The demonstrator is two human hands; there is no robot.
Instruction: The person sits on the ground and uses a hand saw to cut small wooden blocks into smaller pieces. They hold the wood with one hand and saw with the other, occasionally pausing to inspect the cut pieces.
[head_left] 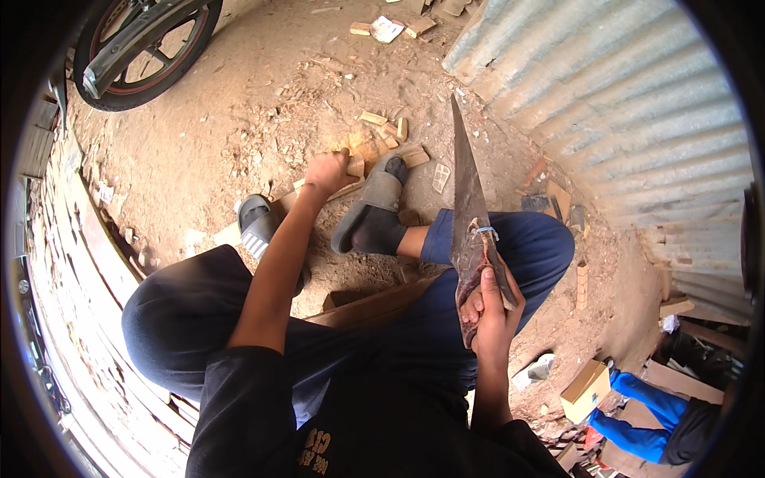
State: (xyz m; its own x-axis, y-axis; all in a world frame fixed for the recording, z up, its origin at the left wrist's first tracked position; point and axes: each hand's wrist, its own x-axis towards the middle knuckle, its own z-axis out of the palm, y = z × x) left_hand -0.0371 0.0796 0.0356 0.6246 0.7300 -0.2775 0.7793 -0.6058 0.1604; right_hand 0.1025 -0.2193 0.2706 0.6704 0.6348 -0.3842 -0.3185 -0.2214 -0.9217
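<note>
My right hand (490, 307) is wrapped around the worn handle of a handsaw (468, 171). Its rusty blade points up and away from me, above my right knee, and a blue tie circles the blade's base. My left hand (328, 171) reaches down to the ground between my feet, its fingers closed on a small wooden block (355, 166). That block lies beside my right sandal (374, 195), over a longer strip of wood. Several small cut wood pieces (390, 131) and pale sawdust (365, 146) lie just beyond.
A motorcycle wheel (147, 60) stands at the far left. Corrugated metal sheeting (621, 103) runs along the right. Another person in blue trousers (645, 398) is at lower right, by a cardboard box (586, 390). Long boards (96, 319) lie at left; a wooden seat (374, 307) shows beneath me.
</note>
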